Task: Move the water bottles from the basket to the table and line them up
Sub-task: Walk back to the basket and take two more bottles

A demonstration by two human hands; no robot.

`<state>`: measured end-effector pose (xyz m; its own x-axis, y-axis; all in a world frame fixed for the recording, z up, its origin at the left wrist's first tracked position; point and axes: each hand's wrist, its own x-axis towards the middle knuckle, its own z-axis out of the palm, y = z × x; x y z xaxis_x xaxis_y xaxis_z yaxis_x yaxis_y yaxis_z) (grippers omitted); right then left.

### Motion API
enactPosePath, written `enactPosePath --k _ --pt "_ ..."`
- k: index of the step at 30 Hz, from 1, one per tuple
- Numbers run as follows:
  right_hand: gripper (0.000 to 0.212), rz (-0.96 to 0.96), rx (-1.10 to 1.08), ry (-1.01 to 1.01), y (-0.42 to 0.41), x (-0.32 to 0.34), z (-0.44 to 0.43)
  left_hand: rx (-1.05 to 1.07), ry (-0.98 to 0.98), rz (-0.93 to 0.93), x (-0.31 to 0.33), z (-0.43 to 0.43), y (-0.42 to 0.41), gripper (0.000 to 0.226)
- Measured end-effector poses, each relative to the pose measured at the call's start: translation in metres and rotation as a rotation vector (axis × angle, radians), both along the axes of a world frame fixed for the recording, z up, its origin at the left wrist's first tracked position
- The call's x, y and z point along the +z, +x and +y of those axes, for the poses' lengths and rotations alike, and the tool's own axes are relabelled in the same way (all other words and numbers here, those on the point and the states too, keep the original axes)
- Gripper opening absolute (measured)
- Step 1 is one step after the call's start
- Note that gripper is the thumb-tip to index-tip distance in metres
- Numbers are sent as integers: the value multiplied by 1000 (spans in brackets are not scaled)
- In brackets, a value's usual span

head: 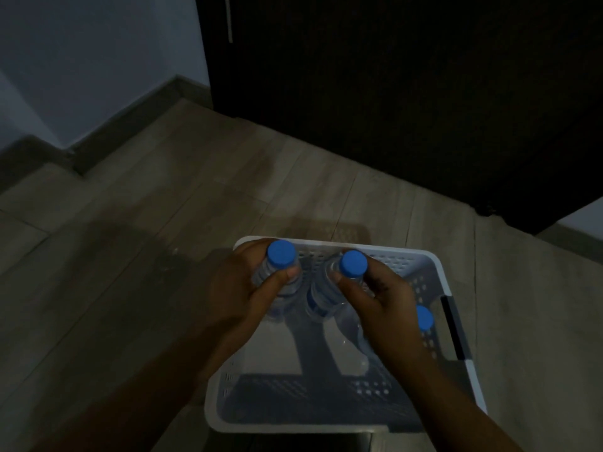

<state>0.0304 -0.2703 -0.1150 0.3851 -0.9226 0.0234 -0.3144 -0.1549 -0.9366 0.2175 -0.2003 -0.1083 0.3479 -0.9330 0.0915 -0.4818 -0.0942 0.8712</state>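
Basket [437, 265], white and perforated, sits on the floor [163, 207] in the head view. Left hand [241, 295] curls round the first bottle [281, 257] just below its blue cap at eleven o'clock; right hand [381, 301] grips the second bottle [353, 264] likewise at twelve o'clock, probably to carry two together. The third bottle [424, 318] waits at three o'clock, half hidden. No desk shows.

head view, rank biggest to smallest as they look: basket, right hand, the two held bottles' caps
1. basket
2. right hand
3. left-held cap and right-held cap: look alike, not ranked
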Motion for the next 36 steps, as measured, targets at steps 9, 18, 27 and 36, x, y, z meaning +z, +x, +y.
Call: enactPosePath --k 9,18,27,36 --pt "17 -257 -60 -133 -2 53 3 9 -203 263 47 6 -13 12" --pt "9 -352 -110 -276 11 137 -32 -24 -293 433 121 -38 -9 22" --pt "9 -394 -129 -313 33 264 -74 22 -332 508 233 -82 10 32" --pt "7 -330 -169 -372 39 471 -68 37 -331 299 448 -76 18 17"
